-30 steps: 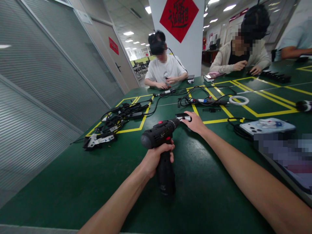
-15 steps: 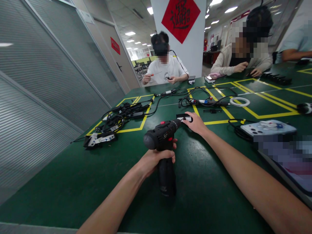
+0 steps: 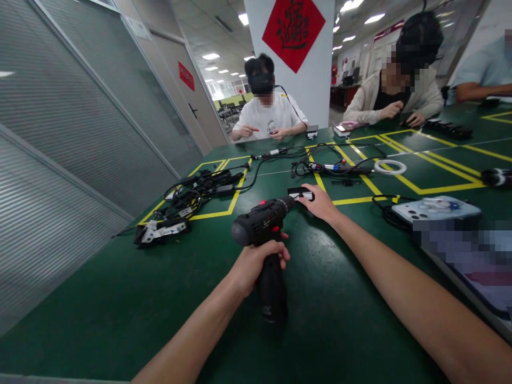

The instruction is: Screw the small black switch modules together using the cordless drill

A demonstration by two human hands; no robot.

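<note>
My left hand point(image 3: 260, 261) is wrapped round the grip of a black cordless drill point(image 3: 262, 221) with red buttons. The drill points away from me, and its tip meets a small black and white part point(image 3: 298, 193) on the green table point(image 3: 344, 282). My right hand point(image 3: 318, 200) grips that part from its right side, with thumb and fingers closed on it. The fingers cover some of the part, so its exact kind is hidden. Where the bit touches it is too small to make out.
Left lies a heap of black cables point(image 3: 204, 192) with a black and white piece point(image 3: 164, 230) in front. Tools with cables point(image 3: 340, 168) and a white ring point(image 3: 390, 167) lie beyond my hands. A phone point(image 3: 436, 209) is on the right. Across the table sit several people point(image 3: 270, 114).
The view has shifted slightly. The drill and both hands keep nearly the same pose against the part. The person opposite has moved the orange-handled tool a little.
</note>
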